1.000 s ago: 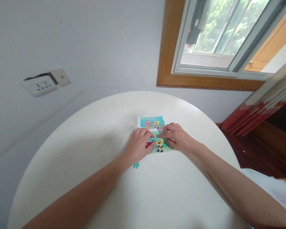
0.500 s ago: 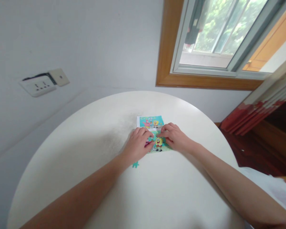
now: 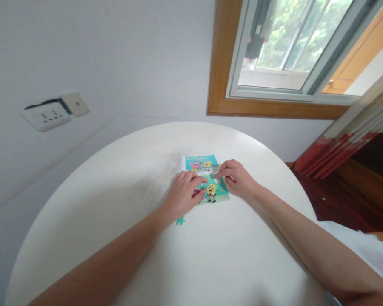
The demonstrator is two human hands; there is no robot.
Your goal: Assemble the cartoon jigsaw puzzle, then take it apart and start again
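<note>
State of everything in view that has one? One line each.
Left hand: on puzzle, thumb and fingers parted
Right hand: fingertips by puzzle's far edge, grip unclear
Puzzle: flat, left part covered by hand
Picture sheet: flat, just beyond puzzle
Loose piece: apart from puzzle
Wall socket: nothing plugged in
Curtain: bunched

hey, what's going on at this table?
A person's left hand rests on the left side of a colourful cartoon jigsaw on a round white table. The right hand has its fingers at the jigsaw's upper right. Just beyond lies a rectangular printed cartoon sheet; a loose green jigsaw piece lies nearer the person.
</note>
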